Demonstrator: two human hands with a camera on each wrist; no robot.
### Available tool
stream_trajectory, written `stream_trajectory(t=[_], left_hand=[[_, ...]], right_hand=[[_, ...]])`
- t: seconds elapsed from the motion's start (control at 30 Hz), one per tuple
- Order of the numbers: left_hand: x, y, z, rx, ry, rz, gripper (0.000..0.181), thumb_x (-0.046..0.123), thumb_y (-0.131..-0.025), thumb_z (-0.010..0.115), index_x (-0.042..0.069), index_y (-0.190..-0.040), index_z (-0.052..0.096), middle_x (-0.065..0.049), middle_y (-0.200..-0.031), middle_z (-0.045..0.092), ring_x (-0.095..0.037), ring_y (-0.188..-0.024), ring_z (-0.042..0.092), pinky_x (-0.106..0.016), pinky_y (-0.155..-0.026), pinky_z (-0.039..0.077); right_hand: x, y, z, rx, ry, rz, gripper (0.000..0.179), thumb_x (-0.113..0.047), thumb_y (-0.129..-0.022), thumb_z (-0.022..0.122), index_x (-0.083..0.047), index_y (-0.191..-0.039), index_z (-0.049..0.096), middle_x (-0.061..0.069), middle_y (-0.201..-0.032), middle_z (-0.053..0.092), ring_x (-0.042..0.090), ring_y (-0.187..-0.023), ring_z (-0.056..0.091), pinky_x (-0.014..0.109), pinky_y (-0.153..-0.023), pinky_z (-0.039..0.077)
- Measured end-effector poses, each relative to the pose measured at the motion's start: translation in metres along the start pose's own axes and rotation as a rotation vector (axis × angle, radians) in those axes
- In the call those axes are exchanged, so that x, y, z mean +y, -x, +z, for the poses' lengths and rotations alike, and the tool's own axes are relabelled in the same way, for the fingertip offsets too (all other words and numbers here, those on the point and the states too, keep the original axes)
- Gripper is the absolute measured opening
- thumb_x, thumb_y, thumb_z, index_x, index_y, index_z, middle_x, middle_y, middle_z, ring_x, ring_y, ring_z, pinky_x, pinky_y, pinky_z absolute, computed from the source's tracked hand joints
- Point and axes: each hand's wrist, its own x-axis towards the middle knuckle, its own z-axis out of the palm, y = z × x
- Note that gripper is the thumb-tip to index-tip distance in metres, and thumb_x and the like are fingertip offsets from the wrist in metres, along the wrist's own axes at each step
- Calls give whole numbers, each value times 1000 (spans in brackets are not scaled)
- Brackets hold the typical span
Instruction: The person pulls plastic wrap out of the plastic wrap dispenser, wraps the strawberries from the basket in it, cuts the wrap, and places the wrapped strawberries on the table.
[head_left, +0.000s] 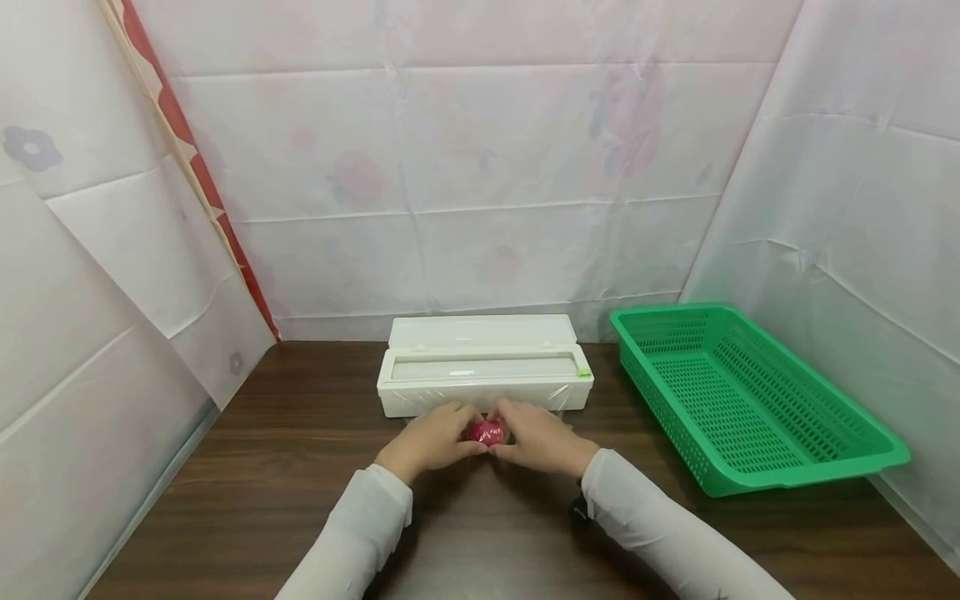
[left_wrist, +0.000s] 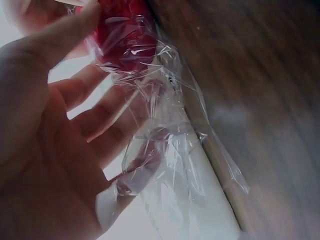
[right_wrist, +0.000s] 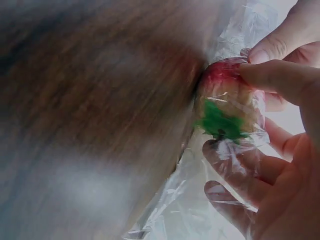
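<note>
The dark wood tabletop [head_left: 300, 508] spreads wide on the person's left, with a narrower strip on the right before the green perforated basket [head_left: 813, 476]. Midway across, the left hand [head_left: 437, 438] and right hand [head_left: 542, 437] both pinch a red fruit-like piece [head_left: 488, 432], just in front of the white cling-film dispenser [head_left: 480, 398]; it looks rounded and glossy, tan on one side with a green leafy patch, under crinkled clear film [left_wrist: 175, 150]. Past the raised lid [head_left: 480, 332] hangs a pale patterned sheet [head_left: 487, 142]

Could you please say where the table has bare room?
Brown wooden table is bare left of the long white box and between the white sleeves; crowded before the box, where left hand and right hand hold a film-wrapped red object.
</note>
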Motion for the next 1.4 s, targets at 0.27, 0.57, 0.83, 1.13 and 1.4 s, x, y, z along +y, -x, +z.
stream_trajectory(t=[0.27,0.57,0.83,1.13,1.4], left_hand=[[-2,-4,-4,-23,-6,-62,28,30,-96,71,10,-116,68,-5,-110,63,-24,-106,59,-47,-93,51],[-10,-10,-4,-46,-6,-61,37,29,-99,65,5,-127,66,-10,-120,62,-28,-115,58,-48,-101,46],[-12,-15,-4,-67,39,-54,36,27,-103,59,1,-127,65,-13,-123,60,-30,-119,57,-48,-104,44],[-17,-18,-3,-40,113,26,24,24,-102,59,5,-112,70,-4,-99,64,-19,-91,60,-43,-87,50],[-18,-13,-6,-11,129,12,16,23,-95,70,9,-104,71,3,-90,66,-13,-80,57,-36,-78,51]], right_hand=[[4,-7,0,-5,-17,31,30,-30,-91,75,-15,-110,57,-8,-88,57,8,-75,53,25,-66,49],[7,-11,5,43,-4,32,28,-30,-94,70,-13,-112,58,-6,-94,61,9,-77,55,28,-69,49],[9,-13,7,50,14,36,20,-28,-98,64,-11,-106,58,-6,-86,56,10,-74,53,29,-66,47],[9,-15,6,27,-5,56,19,-28,-100,61,-11,-105,57,-6,-82,52,11,-72,50,29,-65,45],[10,-16,4,1,-29,44,21,-26,-99,63,-11,-111,57,-5,-87,57,10,-75,53,28,-67,47]])
